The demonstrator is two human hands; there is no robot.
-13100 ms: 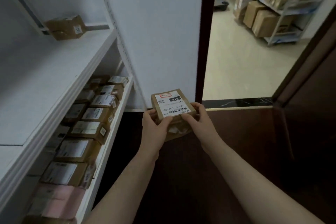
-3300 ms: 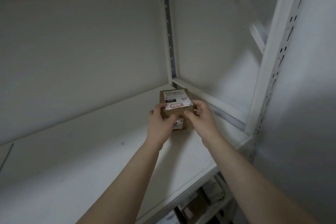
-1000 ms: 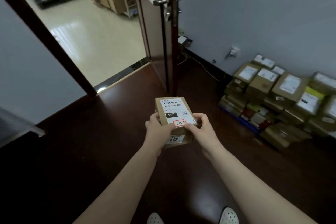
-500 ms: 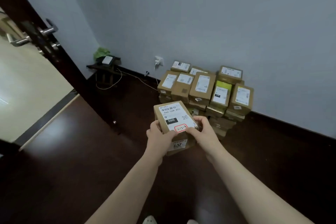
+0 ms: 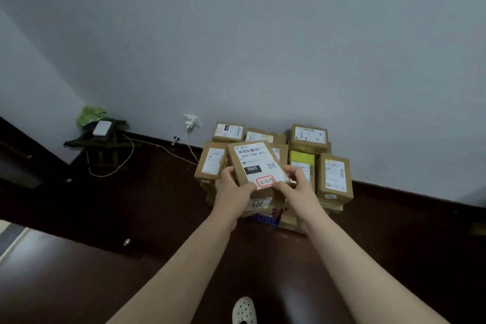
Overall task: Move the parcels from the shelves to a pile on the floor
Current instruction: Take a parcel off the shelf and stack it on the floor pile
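1. You hold one brown parcel [image 5: 256, 166] in both hands, up off the floor [image 5: 79, 284] and out in front of you.
2. Your left hand [image 5: 231, 192] grips the parcel's near left corner, thumb on top at the edge of the white label, the other fingers curled under.
3. Your right hand [image 5: 297, 187] grips the near right edge, thumb on top just beside the red-framed sticker, fingers wrapped round the side.
4. The parcel sits between the two hands, label up, far end tilted slightly higher. The label reads 060.
5. A strip marked 201 shows just under the parcel, between your wrists. Can't tell if it's the parcel's own side or another box below.
6. The pile [image 5: 334, 176] of brown boxes is on the floor against the wall [image 5: 263, 34]. The held parcel overlaps its middle in the view and is not resting on it.
7. One box in the pile has a yellow-green top [image 5: 302, 158], just right of your parcel.
8. A wall socket [image 5: 192, 121] sits left of the pile, with a cable [image 5: 126, 160] trailing across the floor.
9. A small dark stool [image 5: 105, 139] stands in the left corner with a white device [image 5: 102, 128] and something green [image 5: 90, 115] on it.
10. One white shoe [image 5: 244, 310] shows at the bottom edge.
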